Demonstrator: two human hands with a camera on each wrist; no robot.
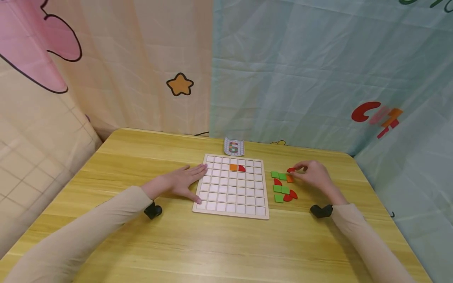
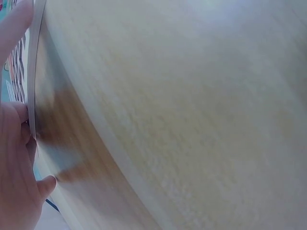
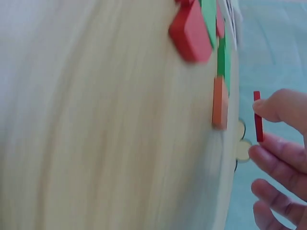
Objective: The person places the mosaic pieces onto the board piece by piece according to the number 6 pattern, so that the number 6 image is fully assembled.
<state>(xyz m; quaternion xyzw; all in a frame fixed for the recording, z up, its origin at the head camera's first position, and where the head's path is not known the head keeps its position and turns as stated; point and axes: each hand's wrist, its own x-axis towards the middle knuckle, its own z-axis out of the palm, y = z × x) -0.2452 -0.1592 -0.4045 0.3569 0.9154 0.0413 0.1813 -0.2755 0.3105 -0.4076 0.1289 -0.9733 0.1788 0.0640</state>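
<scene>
Pinching red piece point(image 1: 291, 169), right hand point(image 1: 313, 175); left hand point(image 1: 184, 181) flat.

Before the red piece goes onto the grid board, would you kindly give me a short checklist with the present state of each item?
1. Red piece pinched in the right hand, lifted off the table: ok.
2. Left hand flat against the grid board edge, steadying it: ok.
3. Orange square and red quarter piece seated in the second row: ok.
4. Empty cells around them: ok.
5. Pattern card readable: cannot tell, too small.
6. Spare pieces lying clear of the board: ok.
</scene>
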